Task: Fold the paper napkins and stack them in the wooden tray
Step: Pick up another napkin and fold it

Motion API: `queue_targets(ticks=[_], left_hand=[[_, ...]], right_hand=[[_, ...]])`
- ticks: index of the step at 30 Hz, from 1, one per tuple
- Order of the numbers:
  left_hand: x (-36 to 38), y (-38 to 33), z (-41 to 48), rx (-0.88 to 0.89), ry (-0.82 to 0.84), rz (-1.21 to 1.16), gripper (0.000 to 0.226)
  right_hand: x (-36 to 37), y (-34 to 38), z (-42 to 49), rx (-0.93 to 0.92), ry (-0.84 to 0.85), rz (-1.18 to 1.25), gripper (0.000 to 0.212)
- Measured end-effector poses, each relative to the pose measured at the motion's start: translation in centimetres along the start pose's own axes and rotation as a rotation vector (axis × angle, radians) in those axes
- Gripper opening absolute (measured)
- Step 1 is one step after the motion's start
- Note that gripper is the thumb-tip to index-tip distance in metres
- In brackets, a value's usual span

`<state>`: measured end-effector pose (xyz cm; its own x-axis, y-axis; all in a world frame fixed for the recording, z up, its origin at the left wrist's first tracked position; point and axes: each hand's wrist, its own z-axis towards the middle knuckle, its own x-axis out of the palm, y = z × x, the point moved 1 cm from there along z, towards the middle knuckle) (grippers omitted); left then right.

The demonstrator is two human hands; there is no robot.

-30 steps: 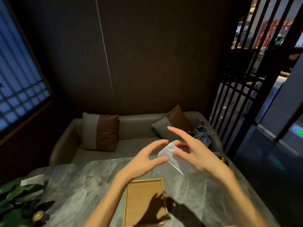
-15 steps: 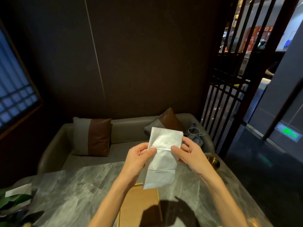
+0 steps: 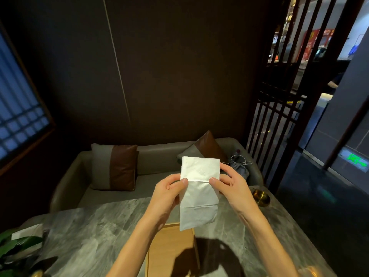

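A white paper napkin [image 3: 197, 188] hangs unfolded into a long strip with two crease lines, held up in the air above the table. My left hand [image 3: 167, 193] pinches its left edge at the upper crease. My right hand [image 3: 229, 185] pinches the right edge at the same height. Below the napkin's lower end lies the wooden tray [image 3: 169, 250] on the table, partly covered by my left forearm and by shadow; what shows of its floor is bare.
The grey marble table [image 3: 89, 236] carries a brass bowl [image 3: 260, 198] at the far right and a green plant [image 3: 14, 246] with a white box at the left. Behind the table stands a sofa [image 3: 155, 166] with two cushions and a bag.
A second ago the napkin was a small crumpled wad in my right hand. It has been opened into a long strip held by both hands, and the view has tilted slightly.
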<state>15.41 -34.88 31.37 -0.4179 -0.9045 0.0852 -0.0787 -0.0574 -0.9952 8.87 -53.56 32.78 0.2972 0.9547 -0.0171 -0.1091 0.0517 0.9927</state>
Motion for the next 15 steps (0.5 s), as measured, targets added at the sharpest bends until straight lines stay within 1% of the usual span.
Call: queue_targets(ticks=[3,6,10,12,15], left_hand=[[0.0,-0.1,0.1,0.004,0.000,-0.016,0.021],[-0.1,-0.1,0.2,0.018,-0.038,-0.003,0.020],[-0.5,-0.2,0.1,0.060,-0.040,0.050,0.019],[-0.7,-0.3,0.0,0.093,-0.021,0.058,0.030],[-0.8,-0.5,-0.1,0.149,-0.064,0.084,0.045]], right_hand=[[-0.1,0.0,0.2,0.007,0.016,0.004,0.046],[-0.1,-0.2,0.5,0.042,0.065,-0.010,0.046],[0.0,-0.8,0.6,0.031,0.023,-0.010,0.051],[0.1,-0.9,0.7,0.002,-0.020,0.004,0.052],[0.3,-1.0,0.6,-0.039,-0.069,-0.013,0.058]])
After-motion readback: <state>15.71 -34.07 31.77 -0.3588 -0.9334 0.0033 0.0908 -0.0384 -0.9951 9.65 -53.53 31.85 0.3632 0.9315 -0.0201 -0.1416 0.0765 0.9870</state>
